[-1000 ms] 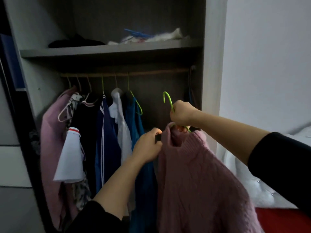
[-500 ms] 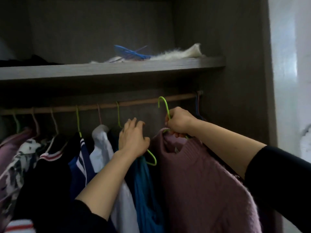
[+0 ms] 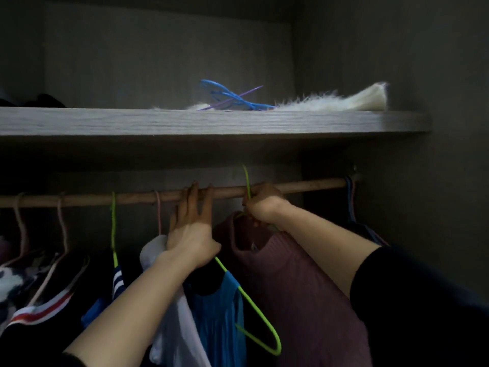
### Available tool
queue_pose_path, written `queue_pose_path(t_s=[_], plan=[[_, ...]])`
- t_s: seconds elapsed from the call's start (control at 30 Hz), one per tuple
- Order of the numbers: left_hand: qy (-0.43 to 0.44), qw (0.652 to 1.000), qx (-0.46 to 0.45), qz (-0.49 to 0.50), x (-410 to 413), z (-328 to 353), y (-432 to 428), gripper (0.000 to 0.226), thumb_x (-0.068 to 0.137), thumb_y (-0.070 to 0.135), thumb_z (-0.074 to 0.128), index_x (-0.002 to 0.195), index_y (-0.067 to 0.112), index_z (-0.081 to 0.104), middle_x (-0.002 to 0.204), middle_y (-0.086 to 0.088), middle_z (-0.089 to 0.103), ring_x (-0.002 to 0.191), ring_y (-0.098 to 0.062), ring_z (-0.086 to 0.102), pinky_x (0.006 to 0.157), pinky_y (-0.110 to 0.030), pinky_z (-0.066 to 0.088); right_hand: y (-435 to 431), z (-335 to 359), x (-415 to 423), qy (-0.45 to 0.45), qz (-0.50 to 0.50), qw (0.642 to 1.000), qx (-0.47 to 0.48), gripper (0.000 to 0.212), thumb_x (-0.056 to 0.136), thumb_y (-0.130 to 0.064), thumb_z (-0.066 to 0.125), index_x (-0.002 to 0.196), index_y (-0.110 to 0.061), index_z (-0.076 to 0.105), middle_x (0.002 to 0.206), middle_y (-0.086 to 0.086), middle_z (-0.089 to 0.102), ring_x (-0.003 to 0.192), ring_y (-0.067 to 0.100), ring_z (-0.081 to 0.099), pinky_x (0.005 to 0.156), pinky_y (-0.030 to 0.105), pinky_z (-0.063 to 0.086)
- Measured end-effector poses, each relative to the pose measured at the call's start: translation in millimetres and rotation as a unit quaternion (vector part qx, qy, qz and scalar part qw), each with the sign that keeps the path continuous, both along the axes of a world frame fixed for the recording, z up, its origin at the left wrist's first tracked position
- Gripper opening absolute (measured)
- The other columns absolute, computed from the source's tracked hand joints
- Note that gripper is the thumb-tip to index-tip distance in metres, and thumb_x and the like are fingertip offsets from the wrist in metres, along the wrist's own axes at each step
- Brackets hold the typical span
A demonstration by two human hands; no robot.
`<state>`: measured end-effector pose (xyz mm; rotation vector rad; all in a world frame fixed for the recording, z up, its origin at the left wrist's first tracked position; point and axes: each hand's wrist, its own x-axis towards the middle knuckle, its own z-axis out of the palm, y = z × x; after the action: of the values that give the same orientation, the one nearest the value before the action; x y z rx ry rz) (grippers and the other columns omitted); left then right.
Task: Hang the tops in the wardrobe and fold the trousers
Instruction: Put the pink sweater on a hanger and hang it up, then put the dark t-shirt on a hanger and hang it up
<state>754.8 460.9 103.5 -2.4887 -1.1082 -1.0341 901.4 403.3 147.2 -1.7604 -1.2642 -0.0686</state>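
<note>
At the pale wooden rail (image 3: 304,186), the right hand (image 3: 264,205) grips the green wire hanger (image 3: 247,181) bearing the mauve knitted sweater (image 3: 296,287); the left hand (image 3: 193,231), fingers straight, touches the rail. The hanger should seat fully before release.

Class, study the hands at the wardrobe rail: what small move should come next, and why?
Probably lower the right hand so the green wire hanger carrying the pink knitted jumper settles on the wooden rail: its hook stands above the rail, and the left hand rests on the rail beside it.
</note>
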Motion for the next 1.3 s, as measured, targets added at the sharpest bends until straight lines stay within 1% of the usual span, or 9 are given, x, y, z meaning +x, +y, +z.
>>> queue_pose_path(t_s=[0.17, 0.33, 0.43, 0.57, 0.63, 0.73, 0.9, 1.0, 1.3], plan=[[0.0, 1.0, 0.013, -0.014, -1.7, -1.5, 5.9, 0.112, 0.078, 0.031, 0.069, 0.148, 0.024, -0.018, 0.156, -0.005, -0.023, 0.145, -0.026, -0.013, 0.118, -0.037, 0.001, 18.1, -21.9, 1.8, 0.011, 0.042, 0.999, -0.033, 0.009, 0.083, -0.013, 0.057, 0.081, -0.018, 0.064, 0.075, 0.009, 0.066, 0.06, 0.022, 0.061, 0.047, 0.028, 0.046], [0.005, 1.0, 0.013, -0.01, -1.0, -1.0, 0.7, 0.107, 0.079, 0.034, 0.068, 0.149, 0.026, -0.013, 0.156, -0.006, -0.023, 0.145, -0.027, -0.013, 0.118, -0.04, 0.001, 12.0, -36.0, 2.7, 0.035, 0.12, 0.99, -0.067, 0.027, 0.085, 0.002, 0.06, 0.072, -0.023, 0.058, 0.056, 0.006, 0.062, 0.04, 0.015, 0.058, 0.039, 0.023, 0.046], [-0.015, 1.0, 0.017, -0.008, 5.0, -1.1, -2.8, 0.097, 0.084, 0.031, 0.061, 0.15, 0.026, -0.009, 0.157, -0.008, -0.018, 0.145, -0.028, -0.012, 0.117, -0.041, -0.001, 5.2, -31.3, 11.0, -0.001, 0.099, 0.994, -0.044, 0.021, 0.085, -0.006, 0.065, 0.071, -0.021, 0.063, 0.059, 0.001, 0.06, 0.044, 0.01, 0.054, 0.043, 0.019, 0.044], [-0.061, 0.995, 0.061, -0.042, 21.9, 0.9, -10.8, 0.083, 0.076, 0.034, 0.037, 0.151, 0.021, 0.007, 0.159, -0.008, -0.002, 0.146, -0.024, -0.006, 0.117, -0.042, -0.005, -15.0, -24.4, 34.1, 0.01, 0.043, 0.999, -0.012, 0.016, 0.088, -0.007, 0.055, 0.088, -0.01, 0.07, 0.077, 0.01, 0.066, 0.043, 0.012, 0.059, 0.04, 0.021, 0.047], [-0.064, 0.993, 0.084, -0.059, 36.1, 5.5, -15.9, 0.087, 0.068, 0.036, 0.031, 0.151, 0.021, 0.012, 0.159, -0.007, 0.005, 0.147, -0.022, -0.001, 0.117, -0.042, -0.005, -33.7, -22.7, 46.2, -0.058, -0.033, 0.998, -0.008, 0.013, 0.085, -0.011, 0.058, 0.087, -0.013, 0.07, 0.08, 0.01, 0.067, 0.06, 0.017, 0.067, 0.057, 0.028, 0.055], [-0.048, 0.993, 0.08, -0.076, 61.2, 14.2, -21.2, 0.076, 0.08, 0.041, 0.031, 0.151, 0.021, 0.012, 0.158, -0.004, 0.011, 0.146, -0.019, 0.003, 0.118, -0.042, -0.003, -67.7, -22.0, 59.0, -0.207, -0.19, 0.956, -0.084, 0.028, 0.086, -0.024, 0.061, 0.112, -0.013, 0.061, 0.114, 0.013, 0.062, 0.106, 0.032, 0.061, 0.084, 0.035, 0.05], [-0.047, 0.99, 0.112, -0.072, 84.7, 13.2, -19.6, 0.07, 0.087, 0.034, 0.052, 0.149, 0.018, 0.022, 0.146, -0.009, 0.031, 0.137, -0.028, 0.022, 0.117, -0.043, 0.004, -105.4, -27.2, 82.1, -0.325, -0.297, 0.877, -0.191, 0.029, 0.093, -0.025, 0.054, 0.12, -0.013, 0.055, 0.118, 0.008, 0.06, 0.105, 0.026, 0.062, 0.07, 0.032, 0.041], [-0.066, 0.984, 0.146, -0.083, 86.5, 6.5, -13.1, 0.073, 0.082, 0.03, 0.06, 0.147, 0.015, 0.029, 0.142, -0.012, 0.037, 0.134, -0.031, 0.028, 0.116, -0.043, 0.007, -114.9, -35.7, 93.3, -0.337, -0.36, 0.842, -0.218, 0.039, 0.093, -0.022, 0.053, 0.129, -0.008, 0.049, 0.125, 0.012, 0.057, 0.111, 0.028, 0.06, 0.075, 0.033, 0.045], [-0.075, 0.979, 0.164, -0.099, 89.5, 4.4, -5.0, 0.078, 0.077, 0.027, 0.066, 0.146, 0.012, 0.031, 0.141, -0.015, 0.039, 0.135, -0.033, 0.028, 0.116, -0.044, 0.009, -122.2, -40.6, 93.0, -0.315, -0.354, 0.854, -0.214, 0.025, 0.095, -0.014, 0.048, 0.118, -0.01, 0.057, 0.123, 0.011, 0.06, 0.114, 0.029, 0.059, 0.083, 0.037, 0.047]])
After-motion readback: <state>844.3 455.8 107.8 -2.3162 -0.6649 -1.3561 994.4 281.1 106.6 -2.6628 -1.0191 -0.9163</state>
